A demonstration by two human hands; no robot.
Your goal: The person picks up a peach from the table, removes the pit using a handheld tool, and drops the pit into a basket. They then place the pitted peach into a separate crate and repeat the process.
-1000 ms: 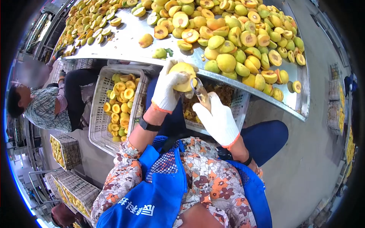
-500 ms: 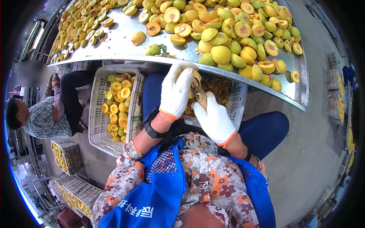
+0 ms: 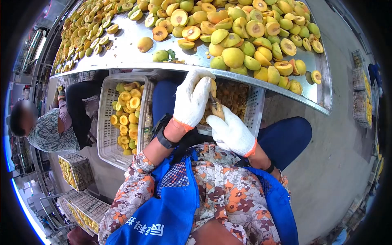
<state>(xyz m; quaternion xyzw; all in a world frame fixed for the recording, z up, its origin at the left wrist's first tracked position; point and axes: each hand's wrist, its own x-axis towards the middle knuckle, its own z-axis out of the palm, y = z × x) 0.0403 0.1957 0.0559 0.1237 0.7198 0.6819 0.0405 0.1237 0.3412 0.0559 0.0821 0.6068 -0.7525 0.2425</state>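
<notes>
My left hand (image 3: 192, 98), in a white knit glove, is closed around a yellow peach half (image 3: 213, 86), mostly hidden by the fingers. In my gloved right hand (image 3: 232, 130) is a pitting knife with a wooden handle (image 3: 217, 109). Its dark metal end touches or nearly touches the fruit; the exact contact is hidden. Both hands are above a crate (image 3: 255, 108) of brown pits and scraps (image 3: 232, 96), just before the metal table's edge (image 3: 163, 64). On the table, halved peaches (image 3: 232, 57) lie in a large heap.
A crate (image 3: 104, 122) of pitted yellow halves (image 3: 132, 106) stands left of my legs. Further left sits a co-worker (image 3: 55, 126). More filled crates (image 3: 75, 171) stand on the floor there, and others (image 3: 361, 102) line the right side.
My right hand has turned slightly, and the knife handle has shifted a little down and right. My left hand still grips the peach half. The whole view has shifted slightly.
</notes>
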